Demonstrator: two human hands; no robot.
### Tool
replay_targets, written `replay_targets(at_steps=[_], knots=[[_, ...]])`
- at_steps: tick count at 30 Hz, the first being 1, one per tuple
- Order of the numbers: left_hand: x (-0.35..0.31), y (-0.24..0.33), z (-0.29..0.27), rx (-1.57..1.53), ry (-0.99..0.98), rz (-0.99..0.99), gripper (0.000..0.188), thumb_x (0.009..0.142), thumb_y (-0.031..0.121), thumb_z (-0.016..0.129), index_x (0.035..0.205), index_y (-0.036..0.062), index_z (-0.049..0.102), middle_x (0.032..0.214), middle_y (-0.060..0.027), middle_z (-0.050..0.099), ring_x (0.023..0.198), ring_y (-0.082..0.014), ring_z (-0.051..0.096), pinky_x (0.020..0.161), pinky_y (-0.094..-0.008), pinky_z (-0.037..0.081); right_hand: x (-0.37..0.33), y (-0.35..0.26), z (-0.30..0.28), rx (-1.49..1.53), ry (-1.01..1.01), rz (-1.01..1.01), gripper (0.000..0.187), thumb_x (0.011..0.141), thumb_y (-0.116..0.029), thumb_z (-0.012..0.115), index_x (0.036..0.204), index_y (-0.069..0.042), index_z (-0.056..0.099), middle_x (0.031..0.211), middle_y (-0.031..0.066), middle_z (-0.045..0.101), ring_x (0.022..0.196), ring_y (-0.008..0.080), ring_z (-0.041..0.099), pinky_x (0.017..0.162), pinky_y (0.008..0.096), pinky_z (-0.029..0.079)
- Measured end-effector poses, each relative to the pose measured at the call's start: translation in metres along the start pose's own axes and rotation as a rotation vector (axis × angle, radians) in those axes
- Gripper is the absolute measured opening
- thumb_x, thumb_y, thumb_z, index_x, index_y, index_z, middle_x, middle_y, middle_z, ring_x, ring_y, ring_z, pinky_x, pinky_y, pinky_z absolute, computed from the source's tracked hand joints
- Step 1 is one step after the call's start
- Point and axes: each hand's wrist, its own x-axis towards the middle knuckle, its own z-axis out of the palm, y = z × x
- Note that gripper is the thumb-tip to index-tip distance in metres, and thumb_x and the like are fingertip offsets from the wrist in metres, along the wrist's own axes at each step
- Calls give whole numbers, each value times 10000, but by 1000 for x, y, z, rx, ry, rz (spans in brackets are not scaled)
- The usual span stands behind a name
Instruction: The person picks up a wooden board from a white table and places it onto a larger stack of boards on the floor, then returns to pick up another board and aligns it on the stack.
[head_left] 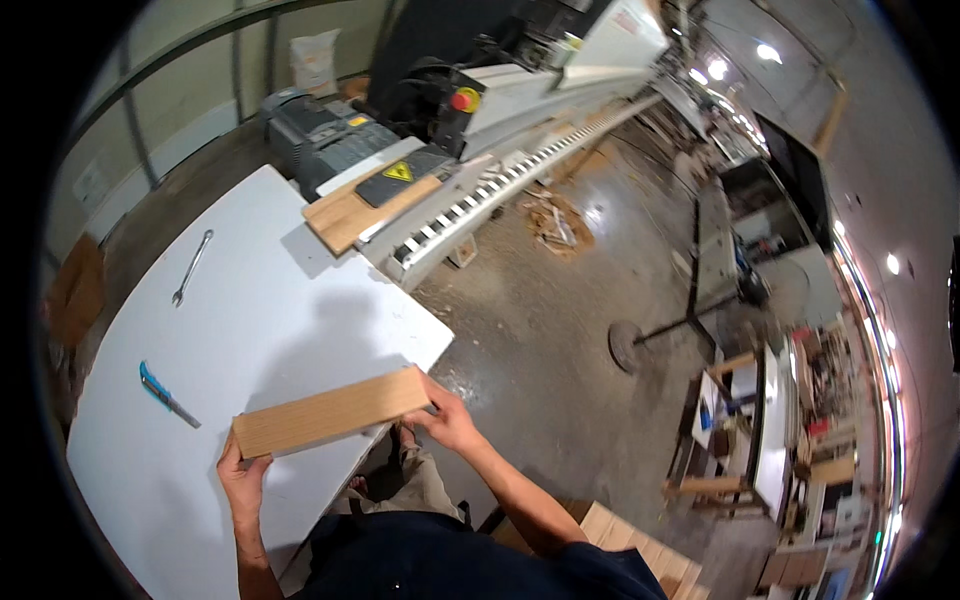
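Observation:
A light brown wooden block (335, 410), long and rectangular, is held level between my two hands over the near edge of the white table. My left hand (242, 475) grips its left end, thumb on the near side. Around the right end close the fingers of my right hand (447, 418). To the left on the tabletop lies a blue utility knife (168, 393) with its blade showing. Farther back rests a metal wrench (193, 268).
The white table (240, 220) ends in a corner to the right. Beyond it stands a long machine with a toothed-looking rail (500, 185) and a red knob (464, 100). Wooden boards (640, 545) are stacked low at my right. Scraps (555, 225) lie on the floor.

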Motion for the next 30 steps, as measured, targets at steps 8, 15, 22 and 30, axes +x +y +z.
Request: replay_targets(at_steps=[8,15,22,30], knots=[[3,49,31,102,-645,294,519,638,18,733,1127,-55,575,1183,-174,574,1079,-241,554,946,-308,405,-246,-16,52,287,611,443,483,728,-27,723,1171,21,536,1080,64,603,989,146,542,876,304,445],[-70,22,86,-77,-1149,195,609,690,107,749,1227,-37,502,1221,-167,545,1076,-217,547,944,-305,403,-403,-66,134,317,1060,630,413,723,-15,724,1104,39,574,921,62,645,835,133,589,746,280,482],[-207,29,105,161,-1647,-100,437,745,5,643,1176,-1,571,997,-11,622,866,-88,559,768,-243,471,-553,-100,267,438,1440,813,273,744,-60,677,998,27,628,903,56,651,805,120,589,718,272,482],[-399,16,100,237,-1966,-275,444,748,-22,615,1185,-57,546,1037,-87,626,892,-136,576,823,-270,464,-681,-137,407,769,2018,577,230,795,9,620,1024,15,618,929,61,653,796,105,597,722,248,484]])
